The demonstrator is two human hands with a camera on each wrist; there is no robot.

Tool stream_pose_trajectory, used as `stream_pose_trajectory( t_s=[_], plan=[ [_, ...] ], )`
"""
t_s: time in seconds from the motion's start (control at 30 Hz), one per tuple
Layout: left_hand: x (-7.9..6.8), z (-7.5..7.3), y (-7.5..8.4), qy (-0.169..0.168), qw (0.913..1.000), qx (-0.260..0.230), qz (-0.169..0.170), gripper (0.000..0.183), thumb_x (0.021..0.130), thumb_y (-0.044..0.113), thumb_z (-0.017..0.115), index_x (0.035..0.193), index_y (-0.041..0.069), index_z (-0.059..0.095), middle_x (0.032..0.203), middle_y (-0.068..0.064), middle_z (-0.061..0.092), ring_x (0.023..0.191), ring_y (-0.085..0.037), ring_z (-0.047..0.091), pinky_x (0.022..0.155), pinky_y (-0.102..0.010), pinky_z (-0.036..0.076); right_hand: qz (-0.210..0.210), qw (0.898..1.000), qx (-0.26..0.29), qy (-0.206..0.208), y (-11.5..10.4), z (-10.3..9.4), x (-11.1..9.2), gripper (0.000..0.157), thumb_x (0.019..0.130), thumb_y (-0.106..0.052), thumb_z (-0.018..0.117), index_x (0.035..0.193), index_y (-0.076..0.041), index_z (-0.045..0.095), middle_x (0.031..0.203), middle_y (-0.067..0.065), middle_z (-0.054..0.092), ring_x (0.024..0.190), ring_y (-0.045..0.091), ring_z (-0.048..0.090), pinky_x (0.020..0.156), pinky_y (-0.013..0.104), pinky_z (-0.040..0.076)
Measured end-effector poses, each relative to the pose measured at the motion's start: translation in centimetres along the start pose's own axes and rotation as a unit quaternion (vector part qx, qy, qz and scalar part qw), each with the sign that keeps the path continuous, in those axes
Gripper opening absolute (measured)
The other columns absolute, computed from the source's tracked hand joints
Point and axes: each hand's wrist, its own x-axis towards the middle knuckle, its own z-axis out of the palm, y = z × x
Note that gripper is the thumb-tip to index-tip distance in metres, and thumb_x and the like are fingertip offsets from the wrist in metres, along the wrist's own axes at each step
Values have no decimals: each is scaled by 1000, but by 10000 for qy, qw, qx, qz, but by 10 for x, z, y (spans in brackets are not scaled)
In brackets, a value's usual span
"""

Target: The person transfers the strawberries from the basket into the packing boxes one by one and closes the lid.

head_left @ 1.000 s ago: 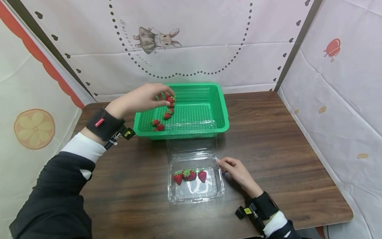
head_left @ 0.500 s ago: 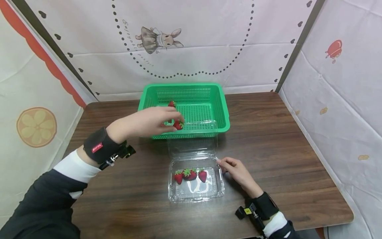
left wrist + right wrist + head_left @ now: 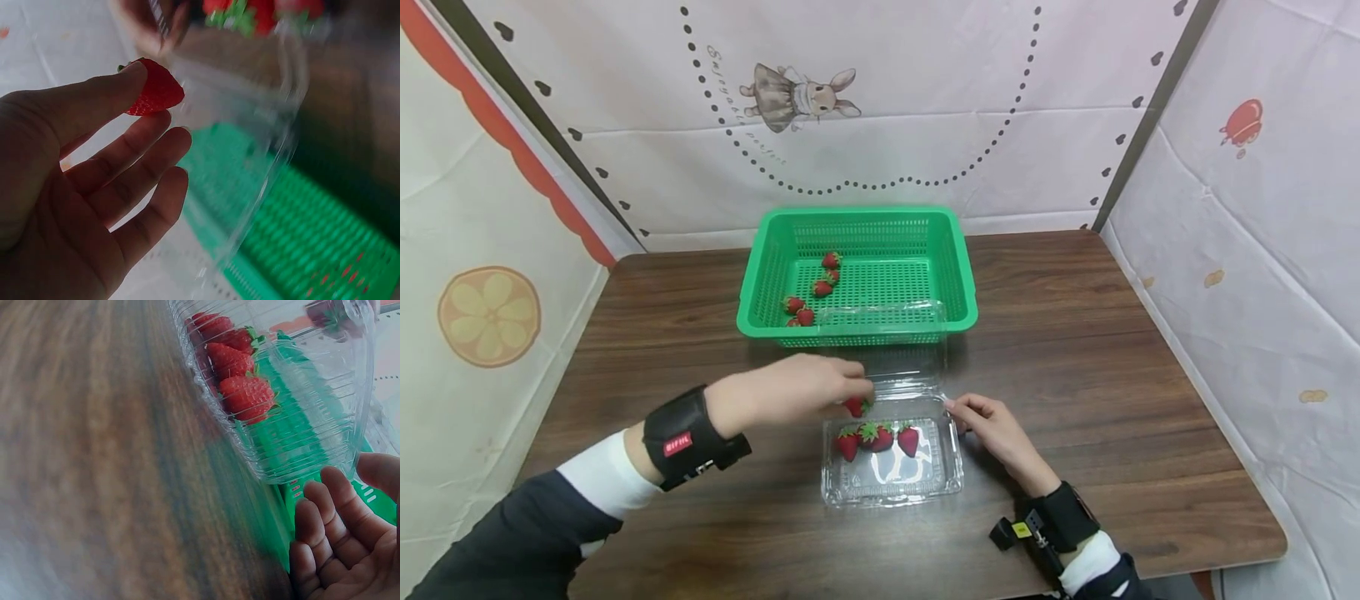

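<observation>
Between thumb and fingers my left hand (image 3: 797, 387) pinches a strawberry (image 3: 156, 89), held just over the back left edge of a clear plastic clamshell box (image 3: 891, 492). In the left wrist view the berry's pointed end faces away from the thumb. Several strawberries (image 3: 877, 438) lie in a row inside the box, green leaves towards the back. Its transparent lid (image 3: 880, 362) is folded back and reaches over the front rim of the green basket. At the box's back right corner my right hand (image 3: 992, 429) pinches the rim with thumb and forefinger, as the right wrist view shows.
A green plastic basket (image 3: 958, 283) stands at the back of the wooden table (image 3: 1075, 375). More strawberries (image 3: 822, 287) lie in its left half. Printed cloth walls (image 3: 910, 83) border the table at the back and both sides.
My left hand has taken a strawberry out of the green basket and carried it forward to the clear box. The right hand has stayed at the box's corner.
</observation>
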Motion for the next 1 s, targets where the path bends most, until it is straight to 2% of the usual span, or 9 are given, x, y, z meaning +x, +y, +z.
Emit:
stream_pose_trajectory(
  t_s=[0.23, 0.37, 0.5, 0.73, 1.0],
  plan=[
    [0, 36, 13, -299, 9995, 62, 71, 29, 87, 14, 79, 114, 16, 70, 93, 5, 61, 81, -7, 57, 73, -23, 53, -14, 10000, 54, -17, -1, 1, 0, 34, 99, -40, 63, 96, -8, 72, 80, 3, 62, 71, 19, 49, 60, 27, 34],
    [-2, 49, 19, -419, 9988, 177, 167, 28, 86, 12, 78, 112, 17, 69, 88, 6, 57, 76, -7, 53, 66, -20, 48, -21, 10000, 34, -22, -1, 1, 0, 35, 99, -42, 63, 95, -8, 71, 80, 2, 61, 68, 18, 47, 59, 26, 34],
    [-3, 58, 25, -591, 9978, 230, 213, 27, 85, 10, 78, 109, 17, 68, 88, 5, 57, 76, -7, 51, 64, -19, 46, 12, 10000, 2, -15, -1, 0, -1, 36, 99, -42, 63, 94, -7, 70, 79, 3, 61, 65, 17, 44, 57, 26, 34],
    [-1, 71, 30, -729, 9949, 658, 231, 25, 84, 12, 78, 105, 20, 69, 88, 5, 58, 76, -8, 51, 64, -21, 44, 47, 10000, 5, -3, -2, 0, -2, 36, 100, -39, 63, 97, -4, 70, 80, 2, 60, 69, 17, 47, 59, 26, 36],
    [4, 79, 34, -1084, 9909, 787, -131, 28, 80, 4, 79, 101, 20, 71, 81, 6, 55, 68, -8, 45, 58, -22, 41, 22, 10000, 12, -11, -1, 1, -1, 34, 99, -40, 64, 97, -7, 72, 80, 2, 62, 68, 18, 48, 57, 25, 36]
  ],
)
